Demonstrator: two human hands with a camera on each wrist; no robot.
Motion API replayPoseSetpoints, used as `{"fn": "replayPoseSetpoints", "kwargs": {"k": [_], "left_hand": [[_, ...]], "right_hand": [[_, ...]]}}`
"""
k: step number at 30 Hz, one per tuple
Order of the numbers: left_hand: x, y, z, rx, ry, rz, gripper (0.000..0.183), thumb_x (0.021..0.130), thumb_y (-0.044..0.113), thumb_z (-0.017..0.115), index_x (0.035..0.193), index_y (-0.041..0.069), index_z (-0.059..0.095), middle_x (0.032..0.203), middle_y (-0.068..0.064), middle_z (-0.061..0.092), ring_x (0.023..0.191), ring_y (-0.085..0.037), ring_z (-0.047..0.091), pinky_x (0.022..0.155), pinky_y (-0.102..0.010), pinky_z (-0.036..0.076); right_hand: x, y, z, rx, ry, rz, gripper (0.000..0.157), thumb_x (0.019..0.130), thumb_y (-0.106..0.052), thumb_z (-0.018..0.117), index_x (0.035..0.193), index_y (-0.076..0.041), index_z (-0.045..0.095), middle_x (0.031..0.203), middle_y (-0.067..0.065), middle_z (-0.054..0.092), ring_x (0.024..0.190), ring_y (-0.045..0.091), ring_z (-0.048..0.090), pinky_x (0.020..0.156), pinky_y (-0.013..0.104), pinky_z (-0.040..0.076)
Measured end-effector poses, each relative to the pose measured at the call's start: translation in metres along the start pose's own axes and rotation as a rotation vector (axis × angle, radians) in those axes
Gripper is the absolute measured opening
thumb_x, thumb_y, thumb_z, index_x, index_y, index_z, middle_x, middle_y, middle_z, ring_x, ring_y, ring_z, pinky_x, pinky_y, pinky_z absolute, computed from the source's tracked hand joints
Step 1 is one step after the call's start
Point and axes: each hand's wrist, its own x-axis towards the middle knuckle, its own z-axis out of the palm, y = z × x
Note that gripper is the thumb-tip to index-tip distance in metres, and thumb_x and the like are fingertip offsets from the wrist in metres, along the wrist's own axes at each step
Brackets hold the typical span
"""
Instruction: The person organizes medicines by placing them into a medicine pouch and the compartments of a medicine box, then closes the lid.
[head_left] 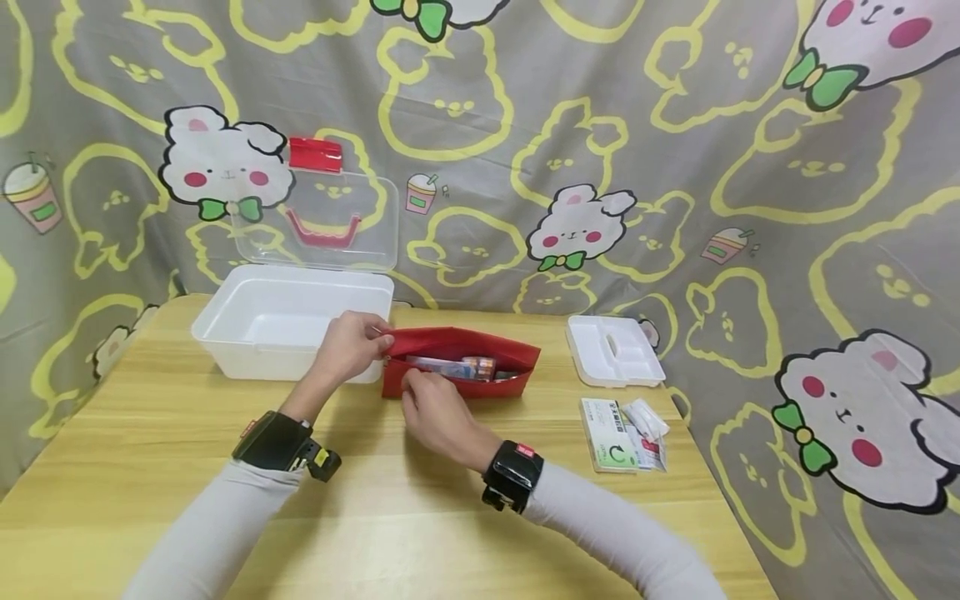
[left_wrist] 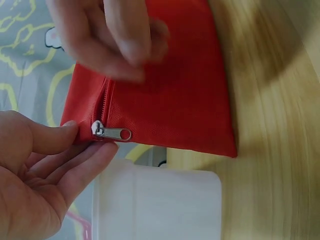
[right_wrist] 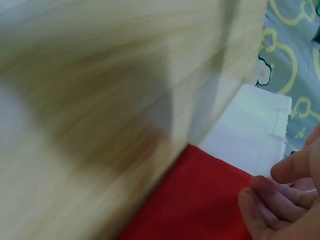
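Observation:
A red zip pouch [head_left: 491,389] stands on the table with its top gaping, several packets [head_left: 442,367] showing inside. My left hand [head_left: 351,343] pinches the pouch's left top corner between thumb and fingers. Right beside those fingertips, in the left wrist view, is the metal zipper pull [left_wrist: 115,133] at the end of the zipper. My right hand [head_left: 438,412] is in front of the pouch's left half, its fingers loosely bent and blurred in the left wrist view. Nothing shows between its thumb and fingers.
Behind my left hand stands a white box [head_left: 258,358], its clear lid [head_left: 375,212] with red clasp raised. A white compartment tray [head_left: 637,371] lies to the right. Nearer sit a green-and-white box [head_left: 607,437] and small packets [head_left: 647,419]. A patterned curtain [head_left: 465,108] hangs behind.

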Motion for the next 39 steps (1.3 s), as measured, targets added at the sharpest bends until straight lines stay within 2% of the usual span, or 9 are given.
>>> {"fn": "replayPoseSetpoints", "kwargs": {"k": [6, 13, 18, 22, 28, 35, 39], "left_hand": [[-0.001, 0.004, 0.002, 0.021, -0.047, 0.005, 0.017, 0.095, 0.009, 0.067, 0.107, -0.001, 0.074, 0.098, -0.021, 0.077, 0.079, -0.024, 0.074, 0.065, -0.029, 0.053], [-0.002, 0.007, 0.003, 0.041, -0.099, 0.002, 0.018, 0.093, 0.009, 0.069, 0.108, 0.000, 0.073, 0.101, -0.021, 0.077, 0.094, -0.031, 0.075, 0.069, -0.030, 0.054], [-0.002, 0.007, 0.001, 0.050, -0.090, 0.023, 0.013, 0.092, 0.007, 0.069, 0.102, 0.000, 0.074, 0.099, -0.021, 0.077, 0.096, -0.033, 0.075, 0.070, -0.032, 0.056], [-0.002, 0.005, 0.001, 0.054, -0.095, 0.027, 0.016, 0.091, 0.006, 0.070, 0.104, -0.002, 0.073, 0.099, -0.021, 0.077, 0.096, -0.034, 0.075, 0.076, -0.038, 0.057], [-0.001, 0.004, 0.002, 0.059, -0.112, 0.019, 0.021, 0.089, 0.004, 0.071, 0.109, -0.003, 0.072, 0.100, -0.021, 0.077, 0.097, -0.033, 0.075, 0.080, -0.042, 0.057], [-0.001, 0.001, 0.003, 0.049, -0.098, 0.024, 0.019, 0.087, 0.001, 0.072, 0.107, -0.002, 0.072, 0.099, -0.021, 0.077, 0.095, -0.033, 0.075, 0.079, -0.041, 0.058], [-0.001, 0.001, 0.004, 0.038, -0.087, 0.019, 0.020, 0.088, 0.000, 0.071, 0.108, -0.003, 0.072, 0.100, -0.022, 0.076, 0.094, -0.034, 0.075, 0.078, -0.040, 0.059]], "right_hand": [[0.017, 0.004, 0.013, 0.059, 0.052, 0.051, 0.008, 0.099, -0.016, 0.061, 0.098, -0.010, 0.066, 0.085, 0.000, 0.070, 0.074, 0.011, 0.063, 0.067, 0.023, 0.051], [0.031, 0.006, 0.020, 0.046, 0.090, 0.107, 0.014, 0.098, -0.026, 0.067, 0.094, -0.013, 0.068, 0.081, -0.003, 0.069, 0.073, 0.012, 0.060, 0.065, 0.022, 0.048], [0.038, 0.003, 0.023, -0.015, 0.092, 0.148, 0.021, 0.097, -0.033, 0.069, 0.091, -0.013, 0.067, 0.075, -0.004, 0.066, 0.072, 0.012, 0.061, 0.063, 0.022, 0.048], [0.041, 0.002, 0.026, -0.074, 0.097, 0.157, 0.021, 0.098, -0.032, 0.067, 0.087, -0.013, 0.066, 0.071, -0.004, 0.062, 0.070, 0.013, 0.061, 0.059, 0.023, 0.047], [0.041, 0.005, 0.029, -0.095, 0.127, 0.147, 0.024, 0.101, -0.027, 0.060, 0.082, -0.013, 0.064, 0.070, -0.001, 0.061, 0.072, 0.017, 0.061, 0.059, 0.026, 0.047], [0.037, 0.011, 0.034, -0.053, 0.190, 0.103, 0.019, 0.102, -0.024, 0.058, 0.087, -0.014, 0.067, 0.075, -0.002, 0.065, 0.077, 0.017, 0.060, 0.064, 0.025, 0.047], [0.035, 0.011, 0.034, 0.030, 0.234, 0.103, 0.012, 0.099, -0.019, 0.062, 0.092, -0.013, 0.069, 0.079, -0.001, 0.067, 0.077, 0.015, 0.063, 0.067, 0.024, 0.050]]}}
